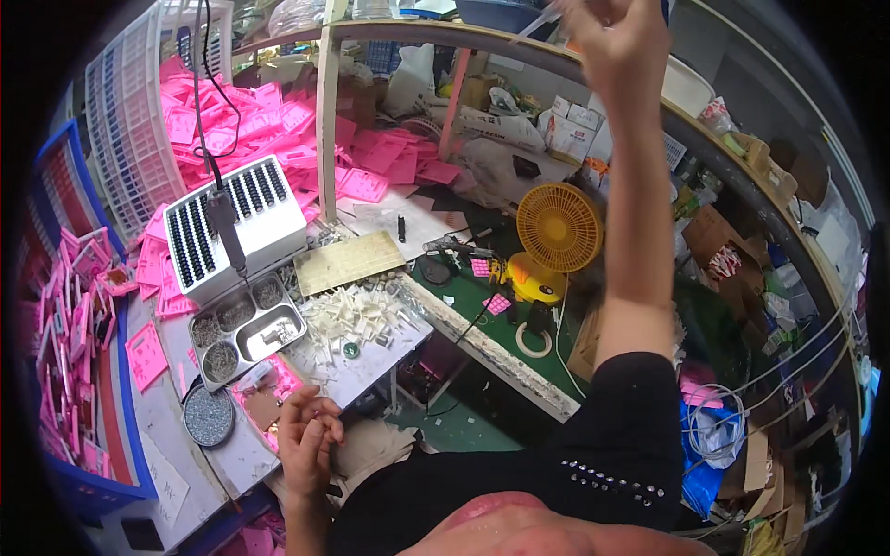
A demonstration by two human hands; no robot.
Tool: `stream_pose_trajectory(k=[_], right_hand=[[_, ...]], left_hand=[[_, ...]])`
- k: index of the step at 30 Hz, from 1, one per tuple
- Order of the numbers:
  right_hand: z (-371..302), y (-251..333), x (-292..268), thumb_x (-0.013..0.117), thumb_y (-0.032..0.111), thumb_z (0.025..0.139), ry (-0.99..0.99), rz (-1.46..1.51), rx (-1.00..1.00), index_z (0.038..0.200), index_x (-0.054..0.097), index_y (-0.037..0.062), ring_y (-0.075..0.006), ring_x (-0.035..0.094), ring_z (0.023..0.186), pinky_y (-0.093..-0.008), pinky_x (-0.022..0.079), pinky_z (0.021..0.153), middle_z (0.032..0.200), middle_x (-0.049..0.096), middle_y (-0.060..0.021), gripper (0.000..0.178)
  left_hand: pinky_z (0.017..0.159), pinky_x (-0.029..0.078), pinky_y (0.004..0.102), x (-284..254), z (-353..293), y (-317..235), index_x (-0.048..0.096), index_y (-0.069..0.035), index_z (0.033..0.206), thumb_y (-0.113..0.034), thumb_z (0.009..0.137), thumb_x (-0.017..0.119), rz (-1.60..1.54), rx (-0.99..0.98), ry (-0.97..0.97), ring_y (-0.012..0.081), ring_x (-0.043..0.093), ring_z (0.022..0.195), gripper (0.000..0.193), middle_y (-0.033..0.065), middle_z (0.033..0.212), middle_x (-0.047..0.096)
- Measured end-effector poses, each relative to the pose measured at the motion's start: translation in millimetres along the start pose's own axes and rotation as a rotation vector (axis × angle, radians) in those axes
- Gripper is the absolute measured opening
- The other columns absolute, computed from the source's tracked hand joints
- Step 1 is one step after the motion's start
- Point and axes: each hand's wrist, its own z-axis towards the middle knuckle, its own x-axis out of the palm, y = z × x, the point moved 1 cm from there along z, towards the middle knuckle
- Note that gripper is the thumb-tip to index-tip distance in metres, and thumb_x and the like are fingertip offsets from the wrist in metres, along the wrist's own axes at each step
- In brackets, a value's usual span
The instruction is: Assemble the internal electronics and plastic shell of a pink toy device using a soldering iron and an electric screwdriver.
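Observation:
My left hand (311,431) is at the front edge of the bench, its fingers loosely curled and apart, with nothing visible in them. Just beside it lies a pink plastic panel (289,372) with a brown piece and a small grey part on it. My right arm reaches up, and the right hand (616,37) is raised at the upper shelf, cut off by the top edge. Its fingers are closed, and a thin pale strip (536,25) sticks out from them on the left. The metal tray (243,324) behind the panel holds small screws in several compartments.
An electric screwdriver (225,227) hangs over a white box (278,218) with rows of black pieces. A round dish (208,415) holds small metal parts. White plastic parts (357,320) are heaped nearby. A yellow fan (559,227) stands beyond; pink panels (250,125) pile up behind.

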Motion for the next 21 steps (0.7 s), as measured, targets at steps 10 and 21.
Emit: stream_pose_trajectory(k=[10,21], right_hand=[[44.5,-136.0,-15.7,0.069,0.021,0.086,0.536,-0.996,-0.178,0.105,0.068,0.0005,-0.0347,0.072,0.085,-0.0444,0.056,0.075,0.094,0.074,-0.0189,0.028],[35.0,-124.1,5.4,0.042,0.058,0.1,0.883,-1.36,-0.111,0.103,0.074,-0.0025,-0.0368,0.069,0.095,-0.0444,0.052,0.091,0.097,0.072,-0.0237,0.068]], left_hand=[[0.067,0.046,0.0231,-7.2,-25.7,-5.3,0.053,-0.002,0.13,-0.018,0.095,0.066,0.046,0.069,-0.018,0.0118,0.056,0.075,0.041,0.0104,0.104,0.062],[0.066,0.045,0.0219,-20.9,-48.7,-22.4,0.054,0.0,0.128,-0.016,0.094,0.066,0.087,0.121,-0.089,0.0106,0.055,0.075,0.04,0.0101,0.101,0.063]])
